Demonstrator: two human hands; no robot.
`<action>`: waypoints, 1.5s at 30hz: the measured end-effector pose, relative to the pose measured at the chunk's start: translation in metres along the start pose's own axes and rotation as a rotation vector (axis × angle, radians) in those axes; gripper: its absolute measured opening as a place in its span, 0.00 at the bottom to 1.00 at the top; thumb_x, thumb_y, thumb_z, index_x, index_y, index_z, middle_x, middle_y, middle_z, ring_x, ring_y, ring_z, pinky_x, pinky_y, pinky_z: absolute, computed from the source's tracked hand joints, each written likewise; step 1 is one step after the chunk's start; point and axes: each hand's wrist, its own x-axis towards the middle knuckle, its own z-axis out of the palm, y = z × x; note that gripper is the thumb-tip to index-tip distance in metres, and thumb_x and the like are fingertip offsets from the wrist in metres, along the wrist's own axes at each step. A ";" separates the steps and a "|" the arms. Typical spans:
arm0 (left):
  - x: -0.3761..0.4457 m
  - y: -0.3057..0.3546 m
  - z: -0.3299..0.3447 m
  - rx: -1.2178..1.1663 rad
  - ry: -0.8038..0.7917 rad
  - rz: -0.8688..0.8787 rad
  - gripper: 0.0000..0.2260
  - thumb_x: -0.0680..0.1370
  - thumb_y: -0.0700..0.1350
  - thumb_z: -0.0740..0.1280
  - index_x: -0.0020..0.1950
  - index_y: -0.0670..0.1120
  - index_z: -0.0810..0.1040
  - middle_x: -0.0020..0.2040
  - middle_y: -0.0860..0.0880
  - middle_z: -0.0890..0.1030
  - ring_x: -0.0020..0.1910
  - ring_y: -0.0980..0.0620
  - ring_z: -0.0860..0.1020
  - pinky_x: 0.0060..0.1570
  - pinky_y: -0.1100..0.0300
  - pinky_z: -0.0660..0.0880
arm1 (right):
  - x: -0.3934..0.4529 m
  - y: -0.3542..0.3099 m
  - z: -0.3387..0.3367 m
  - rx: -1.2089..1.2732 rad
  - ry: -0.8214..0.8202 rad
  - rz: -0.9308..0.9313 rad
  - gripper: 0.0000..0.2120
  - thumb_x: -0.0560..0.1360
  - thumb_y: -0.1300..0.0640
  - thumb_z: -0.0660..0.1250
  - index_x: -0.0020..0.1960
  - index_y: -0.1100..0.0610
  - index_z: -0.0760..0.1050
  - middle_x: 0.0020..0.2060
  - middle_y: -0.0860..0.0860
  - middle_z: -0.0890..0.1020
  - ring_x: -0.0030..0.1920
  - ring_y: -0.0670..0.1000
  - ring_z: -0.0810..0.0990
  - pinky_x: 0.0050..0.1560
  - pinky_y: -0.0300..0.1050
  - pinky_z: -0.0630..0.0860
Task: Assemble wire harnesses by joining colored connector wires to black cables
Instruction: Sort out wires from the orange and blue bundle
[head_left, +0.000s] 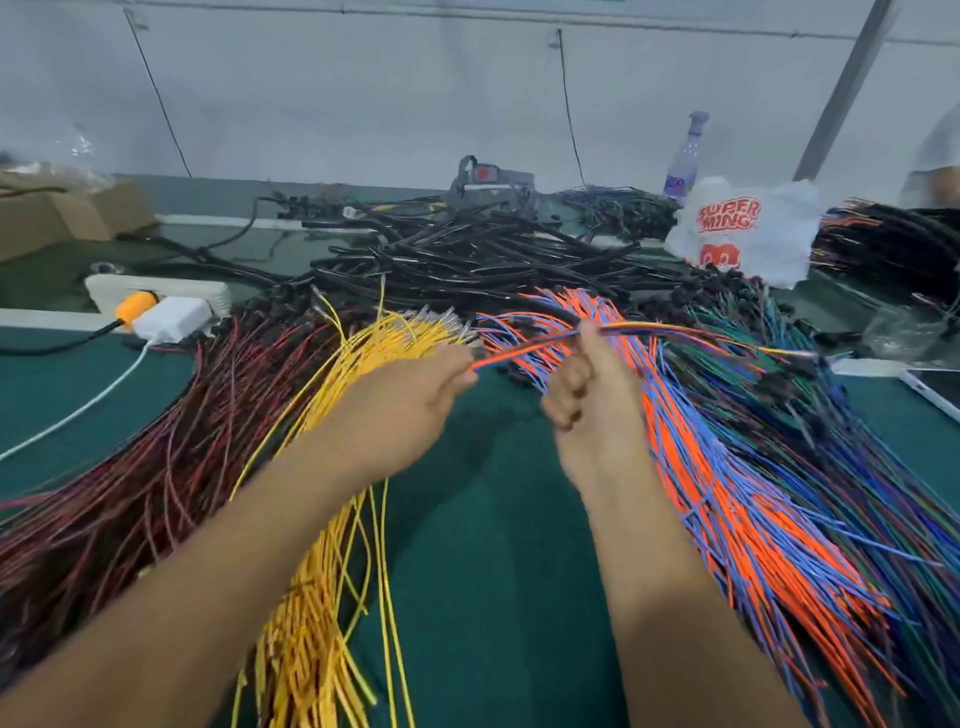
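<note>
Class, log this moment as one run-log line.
left hand: pinches wire bundle | right hand: grips same bundle | black cables: piled behind

Wiring workshop, wire piles (753, 441), green bench (493, 545)

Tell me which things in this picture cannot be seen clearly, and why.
- Head view: the ends of the small wire bundle are covered by the fingers of the left hand and right hand.
- Head view: the terminals on the yellow wires are too small and blurred.
- Head view: the person at the right is cut off by the edge.
- Head view: the purple bottle label is blurred.
</note>
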 end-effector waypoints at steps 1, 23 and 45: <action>0.002 0.007 0.005 -0.025 -0.023 0.004 0.06 0.83 0.52 0.53 0.49 0.53 0.65 0.33 0.51 0.71 0.37 0.44 0.72 0.35 0.51 0.69 | -0.002 0.005 0.001 -0.071 -0.067 0.045 0.17 0.80 0.55 0.62 0.33 0.53 0.65 0.21 0.45 0.62 0.18 0.43 0.57 0.18 0.34 0.51; -0.005 -0.011 0.032 -0.240 0.064 -0.053 0.09 0.83 0.43 0.53 0.44 0.45 0.66 0.35 0.49 0.69 0.36 0.47 0.68 0.38 0.50 0.66 | -0.003 0.025 -0.004 -0.128 -0.010 0.128 0.16 0.80 0.51 0.62 0.35 0.54 0.65 0.21 0.47 0.63 0.19 0.45 0.60 0.20 0.35 0.54; 0.000 -0.003 0.039 -0.499 0.204 -0.101 0.11 0.83 0.39 0.56 0.53 0.44 0.78 0.48 0.52 0.74 0.48 0.62 0.71 0.48 0.75 0.64 | -0.008 0.034 0.004 -0.307 -0.098 0.141 0.11 0.81 0.59 0.61 0.42 0.61 0.76 0.26 0.54 0.78 0.25 0.48 0.71 0.25 0.37 0.70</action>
